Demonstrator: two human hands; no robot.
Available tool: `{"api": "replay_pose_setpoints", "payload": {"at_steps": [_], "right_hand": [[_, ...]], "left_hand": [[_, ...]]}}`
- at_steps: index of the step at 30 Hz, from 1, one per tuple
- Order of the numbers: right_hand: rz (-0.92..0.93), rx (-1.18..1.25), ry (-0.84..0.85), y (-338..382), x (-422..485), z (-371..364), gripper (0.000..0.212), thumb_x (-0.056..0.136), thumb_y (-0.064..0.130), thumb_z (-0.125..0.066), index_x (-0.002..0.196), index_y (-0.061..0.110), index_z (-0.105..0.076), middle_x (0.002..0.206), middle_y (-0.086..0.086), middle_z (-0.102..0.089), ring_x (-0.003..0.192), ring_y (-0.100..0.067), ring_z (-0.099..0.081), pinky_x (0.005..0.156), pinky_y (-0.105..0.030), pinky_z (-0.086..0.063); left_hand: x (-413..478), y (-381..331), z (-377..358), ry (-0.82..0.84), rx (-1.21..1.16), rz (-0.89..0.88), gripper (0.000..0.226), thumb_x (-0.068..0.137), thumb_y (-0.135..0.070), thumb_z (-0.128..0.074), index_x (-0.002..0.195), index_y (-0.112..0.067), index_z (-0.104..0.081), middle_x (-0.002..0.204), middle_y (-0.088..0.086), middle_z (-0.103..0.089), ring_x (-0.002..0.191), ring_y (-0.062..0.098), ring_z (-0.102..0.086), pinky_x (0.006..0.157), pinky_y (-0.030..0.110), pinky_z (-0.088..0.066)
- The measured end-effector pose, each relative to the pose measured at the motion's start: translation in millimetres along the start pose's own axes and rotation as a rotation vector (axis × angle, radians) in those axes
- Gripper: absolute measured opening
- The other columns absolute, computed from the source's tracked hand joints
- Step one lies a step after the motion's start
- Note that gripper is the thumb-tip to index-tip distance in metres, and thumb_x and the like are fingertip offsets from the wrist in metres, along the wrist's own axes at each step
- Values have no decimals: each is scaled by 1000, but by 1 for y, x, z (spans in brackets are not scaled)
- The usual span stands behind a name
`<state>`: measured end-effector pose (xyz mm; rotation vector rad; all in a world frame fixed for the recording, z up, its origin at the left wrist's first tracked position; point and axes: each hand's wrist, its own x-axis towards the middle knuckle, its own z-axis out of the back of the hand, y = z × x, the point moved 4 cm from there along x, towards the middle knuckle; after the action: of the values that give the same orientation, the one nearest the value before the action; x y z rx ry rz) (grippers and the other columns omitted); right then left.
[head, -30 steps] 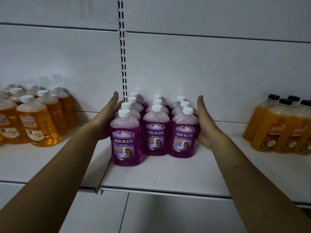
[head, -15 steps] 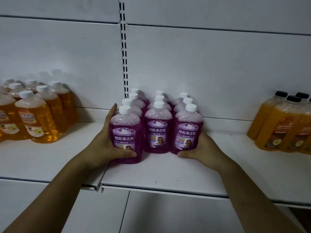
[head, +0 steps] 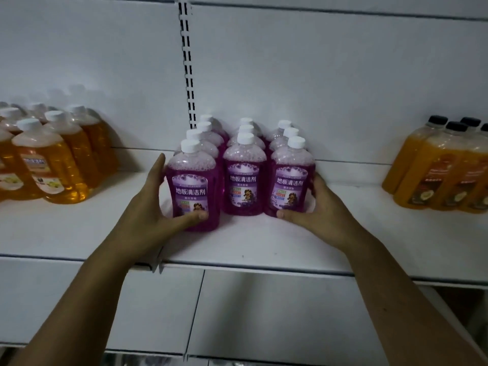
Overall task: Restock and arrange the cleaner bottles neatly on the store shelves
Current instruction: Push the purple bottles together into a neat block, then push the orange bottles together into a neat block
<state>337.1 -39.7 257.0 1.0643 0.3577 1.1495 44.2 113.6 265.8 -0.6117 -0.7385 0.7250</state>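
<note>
One white shelf, white wall.

Left hand, right hand bare; both forearms bare down to frame edge.

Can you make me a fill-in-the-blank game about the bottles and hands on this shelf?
1. The cleaner bottles in the middle hold ___ liquid.
2. The right-side orange bottles have ___ caps.
3. The left-side orange bottles have ___ caps.
4. The left hand and right hand each grip a cleaner bottle in the ___ row.
Missing words: purple, black, white, front.
</note>
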Motion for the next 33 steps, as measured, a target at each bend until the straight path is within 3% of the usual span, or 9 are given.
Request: {"api": "replay_pose_setpoints", "payload": {"at_steps": [2,4,7,10,15,20,24,28,33], "right_hand": [[1,-116,-58,7,-20,2,97,80,44,-87,159,34,-32,144,36,-46,120,31,-40,97,1,-33],[-36,-252,-137,6,-45,3,94,83,58,-77,161,33,-30,160,17,-42,142,3,-39,112,-21,-33],[16,-304,-177,3,-97,-1,79,85,61,-68,155,36,-41,159,12,-44,147,-10,-39,120,-40,-37],[99,-318,-192,-4,-148,-4,63,91,51,-71,148,39,-49,154,20,-46,149,-7,-38,120,-51,-39],[37,-370,-313,-28,-209,13,59,92,53,-65,146,41,-48,147,26,-48,141,-5,-45,115,-44,-44],[-195,-451,-427,-52,-268,48,62,94,58,-60,149,33,-48,150,8,-53,140,-11,-47,112,-43,-47],[-439,-537,-498,-65,-326,79,66,94,63,-62,152,38,-43,152,13,-49,141,-7,-43,114,-36,-42],[-612,-609,-597,-68,-378,105,69,93,65,-60,154,41,-38,150,21,-44,137,3,-37,110,-31,-39],[-788,-640,-683,-73,-421,137,76,90,72,-52,156,38,-38,156,10,-46,144,-11,-40,115,-48,-42]], "left_hand": [[-23,-2,3,-69,116,11,122,66,-69,-78,165,-39,-13,168,-14,-32,151,12,-35,118,46,-37],[-51,-3,2,-129,196,9,107,71,-70,-71,162,-36,-26,165,-6,-40,148,18,-41,113,51,-43],[-93,-14,-5,-195,198,-82,78,82,-61,-70,149,-28,-47,145,-3,-56,127,13,-51,94,41,-49],[-117,-34,-30,-43,199,-253,60,92,-59,-65,143,-30,-53,135,-16,-57,123,5,-54,98,29,-46],[-111,-71,-96,280,152,-473,59,96,-60,-60,149,-35,-51,148,-21,-53,138,2,-49,110,34,-45],[-111,-120,-174,544,44,-759,52,100,-51,-64,147,-32,-55,146,-17,-57,137,3,-50,114,28,-39],[-129,-153,-239,709,-76,-894,52,100,-50,-61,148,-32,-53,146,-17,-57,136,1,-49,118,19,-30],[-145,-182,-300,808,-156,-947,57,98,-58,-55,144,-24,-58,140,-10,-63,128,10,-58,107,33,-48],[-159,-211,-363,935,-140,-954,67,94,-70,-49,144,-27,-56,142,-8,-61,128,11,-56,103,41,-52]]}}
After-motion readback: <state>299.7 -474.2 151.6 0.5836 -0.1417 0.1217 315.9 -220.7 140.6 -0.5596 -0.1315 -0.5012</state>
